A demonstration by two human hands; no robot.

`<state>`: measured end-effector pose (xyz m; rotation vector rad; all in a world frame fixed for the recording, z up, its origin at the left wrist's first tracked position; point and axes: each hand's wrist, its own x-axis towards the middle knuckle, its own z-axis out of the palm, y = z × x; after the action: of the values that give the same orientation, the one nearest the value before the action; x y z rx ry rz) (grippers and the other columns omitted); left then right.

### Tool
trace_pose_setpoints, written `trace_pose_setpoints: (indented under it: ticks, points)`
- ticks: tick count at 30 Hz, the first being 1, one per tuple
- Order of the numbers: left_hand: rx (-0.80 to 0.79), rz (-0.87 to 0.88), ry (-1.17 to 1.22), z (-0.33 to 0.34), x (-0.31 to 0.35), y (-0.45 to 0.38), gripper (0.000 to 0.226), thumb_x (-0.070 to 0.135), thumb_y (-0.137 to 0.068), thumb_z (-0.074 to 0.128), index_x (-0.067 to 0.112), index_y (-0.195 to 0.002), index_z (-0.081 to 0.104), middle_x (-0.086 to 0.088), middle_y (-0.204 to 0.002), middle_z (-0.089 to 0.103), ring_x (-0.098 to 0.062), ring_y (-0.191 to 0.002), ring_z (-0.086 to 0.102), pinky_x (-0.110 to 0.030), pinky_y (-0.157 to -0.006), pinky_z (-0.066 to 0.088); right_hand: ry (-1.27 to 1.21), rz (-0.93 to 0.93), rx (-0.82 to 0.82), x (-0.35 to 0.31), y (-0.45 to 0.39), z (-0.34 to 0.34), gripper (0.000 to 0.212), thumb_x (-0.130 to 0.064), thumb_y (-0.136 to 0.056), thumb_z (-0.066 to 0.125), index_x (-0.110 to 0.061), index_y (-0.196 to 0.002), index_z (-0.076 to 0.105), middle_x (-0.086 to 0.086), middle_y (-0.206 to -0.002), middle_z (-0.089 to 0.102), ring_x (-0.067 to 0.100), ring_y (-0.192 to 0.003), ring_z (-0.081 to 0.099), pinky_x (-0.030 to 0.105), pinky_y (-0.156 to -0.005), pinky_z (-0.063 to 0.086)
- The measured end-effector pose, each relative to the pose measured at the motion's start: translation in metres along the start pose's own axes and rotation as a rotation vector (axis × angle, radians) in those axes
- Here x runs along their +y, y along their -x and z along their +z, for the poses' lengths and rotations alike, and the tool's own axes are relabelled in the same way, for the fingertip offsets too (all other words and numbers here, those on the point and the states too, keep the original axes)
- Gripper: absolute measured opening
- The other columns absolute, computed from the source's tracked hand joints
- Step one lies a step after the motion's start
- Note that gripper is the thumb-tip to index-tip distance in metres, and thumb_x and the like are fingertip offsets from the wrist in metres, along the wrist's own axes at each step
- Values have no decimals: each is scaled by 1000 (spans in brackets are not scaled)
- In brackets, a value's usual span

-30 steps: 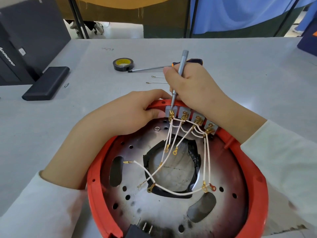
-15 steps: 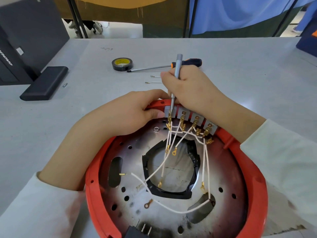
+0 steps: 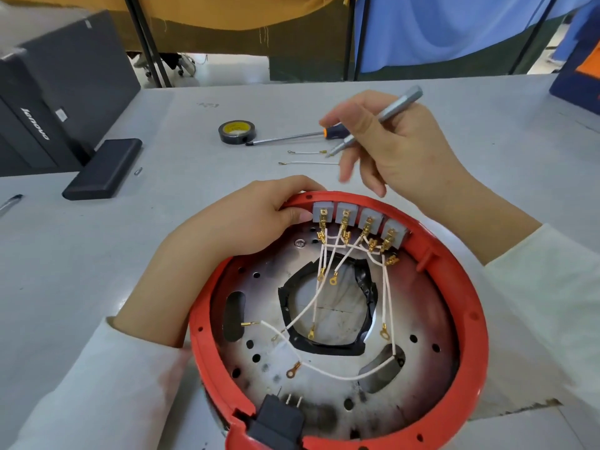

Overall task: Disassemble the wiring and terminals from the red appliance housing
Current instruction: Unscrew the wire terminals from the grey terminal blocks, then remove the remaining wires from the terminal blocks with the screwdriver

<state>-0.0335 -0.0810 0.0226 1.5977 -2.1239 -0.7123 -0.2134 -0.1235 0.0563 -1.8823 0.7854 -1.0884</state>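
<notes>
Tool lifted off the terminals.
Right hand [image 3: 399, 147] fingers grip screwdriver [image 3: 376, 120], now clear; left hand [image 3: 246, 219] grips housing [image 3: 467, 306]; wires [image 3: 324, 277] remain attached.

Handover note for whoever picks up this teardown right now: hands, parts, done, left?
Left hand: grip on the far rim of the red housing, steadying it.
Right hand: holds the grey screwdriver raised above the table.
Done: two loose wires lie beyond the housing.
Left: white wires hang from the four grey terminal blocks; pull those off.
</notes>
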Motion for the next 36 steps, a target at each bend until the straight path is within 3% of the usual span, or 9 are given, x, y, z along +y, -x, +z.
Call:
trace_pose_setpoints:
  ticks: [5,10,15,19,25,28,32,34,36]
  points:
    - [111,-126,-9,3,-6,6,25,22,-95,52,36,-116,53,8,-106,62,-14,-98,54,-28,-80,37,144,75,-198,2,23,-6,21,-42,-90,57,-26,-90,70,2,-66,69,16,-35,49,24,-41,41]
    - [158,-178,0,3,-8,8,26,22,-95,52,35,-118,54,6,-104,61,-14,-95,53,-25,-76,33,381,49,-174,9,46,-2,12,-42,-91,53,-40,-94,65,-14,-81,69,9,-58,64,39,-63,55]
    - [163,-187,25,4,-7,10,26,22,-95,53,36,-116,54,7,-104,63,-14,-98,55,-26,-80,37,655,-6,-132,10,50,-2,25,-60,-74,60,-42,-91,61,-30,-78,61,-8,-76,57,9,-65,38]
    - [152,-176,21,3,-7,10,26,22,-95,52,38,-116,54,8,-106,63,-14,-98,56,-27,-80,38,887,-84,-229,9,50,1,17,-54,-75,67,-44,-86,59,-22,-76,61,2,-70,53,12,-61,35]
    - [158,-159,6,3,-9,11,38,26,-94,54,42,-128,44,14,-109,58,-10,-100,55,-24,-84,38,573,-89,-115,7,53,-4,16,-43,-74,74,-35,-82,63,-30,-72,60,5,-65,55,16,-58,40]
    - [256,-15,89,2,-2,15,46,19,-94,53,40,-133,40,18,-118,56,-2,-111,53,-17,-93,39,564,-130,-42,6,54,-3,14,-43,-75,74,-37,-81,63,-14,-79,65,10,-77,58,34,-71,49]
    - [336,137,250,-1,11,24,26,33,-96,41,35,-109,64,18,-101,67,4,-103,57,-8,-89,38,474,-130,52,8,53,-3,12,-38,-78,73,-32,-80,64,-12,-78,65,8,-79,61,33,-72,50]
    - [296,115,379,-3,14,27,40,51,-93,39,28,-91,71,10,-85,70,-5,-94,63,-18,-89,43,453,-112,21,9,54,-3,11,-33,-80,74,-28,-82,64,-23,-73,62,1,-72,62,22,-66,48]
    - [225,96,460,-5,14,28,54,62,-83,43,16,-82,71,2,-71,69,-16,-90,66,-30,-90,46,492,-115,-18,8,54,-1,11,-31,-82,73,-27,-83,63,-22,-71,60,5,-70,60,26,-65,49]
